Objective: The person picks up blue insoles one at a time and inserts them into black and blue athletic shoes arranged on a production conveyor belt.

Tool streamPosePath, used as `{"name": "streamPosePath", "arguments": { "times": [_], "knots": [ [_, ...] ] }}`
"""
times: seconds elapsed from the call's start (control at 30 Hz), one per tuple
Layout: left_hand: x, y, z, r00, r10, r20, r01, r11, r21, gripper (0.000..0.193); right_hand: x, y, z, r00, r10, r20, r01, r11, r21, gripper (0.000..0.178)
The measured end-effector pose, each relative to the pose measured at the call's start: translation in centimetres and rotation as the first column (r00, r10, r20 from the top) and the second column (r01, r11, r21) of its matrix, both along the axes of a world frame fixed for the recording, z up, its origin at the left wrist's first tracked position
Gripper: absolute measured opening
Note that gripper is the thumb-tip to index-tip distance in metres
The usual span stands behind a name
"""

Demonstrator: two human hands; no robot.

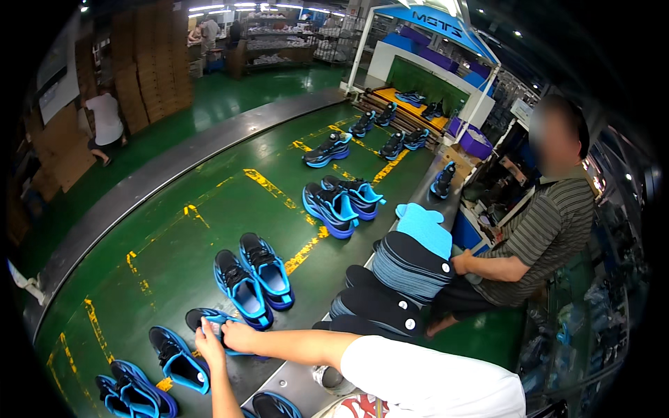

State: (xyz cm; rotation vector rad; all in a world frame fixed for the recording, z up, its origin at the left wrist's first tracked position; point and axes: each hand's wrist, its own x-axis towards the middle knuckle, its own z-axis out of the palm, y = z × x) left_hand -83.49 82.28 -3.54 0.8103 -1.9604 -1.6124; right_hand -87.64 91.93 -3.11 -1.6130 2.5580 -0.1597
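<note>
My left hand (210, 344) and my right hand (239, 337) come together at a black and blue sneaker (200, 315) on the green conveyor belt (230, 198). Both have their fingers closed at the shoe's opening and cover much of it; whatever is inside the shoe is hidden. Just left of them lies another sneaker (180, 359), its opening toward me. Beyond my hands, a pair of sneakers (254, 275) stands side by side with pale insides showing. Stacked insoles (411, 261), black with blue edges and a light blue one on top, lie to the right of the belt.
More sneakers (338, 202) stand along the belt toward a machine opening (425, 87) at its far end. On the right, a person in a striped shirt (540, 230) sits by the insoles. A metal rail (188, 157) borders the far side; cardboard (150, 63) stands behind it.
</note>
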Motion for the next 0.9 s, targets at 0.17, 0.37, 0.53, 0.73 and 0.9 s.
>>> {"name": "streamPosePath", "arguments": {
  "times": [0.17,0.37,0.53,0.73,0.9],
  "knots": [
    [0.1,0.1,0.3,0.998,-0.057,0.011,0.057,0.998,-0.036,0.043,-0.2,-0.3,1.2,0.998,0.054,0.02,-0.057,0.978,0.202,0.018],
    [1.0,-0.6,2.2,0.988,-0.098,0.118,0.102,0.994,-0.033,0.039,-1.1,-1.8,1.3,0.974,0.213,0.076,-0.224,0.866,0.446,0.025],
    [-0.7,1.2,1.8,0.983,-0.114,0.141,0.083,0.975,0.208,0.042,-3.9,-0.3,-7.1,0.97,0.131,0.206,-0.221,0.829,0.514,0.023],
    [0.0,0.1,2.2,0.981,-0.126,0.145,0.123,0.992,0.034,0.038,-2.8,-0.9,-0.2,0.88,0.453,0.146,-0.421,0.598,0.682,0.022],
    [0.7,-0.1,1.9,0.994,-0.017,0.109,0.026,0.997,-0.078,0.036,-2.5,-1.4,1.6,0.851,0.513,0.107,-0.454,0.618,0.642,0.022]
  ]
}}
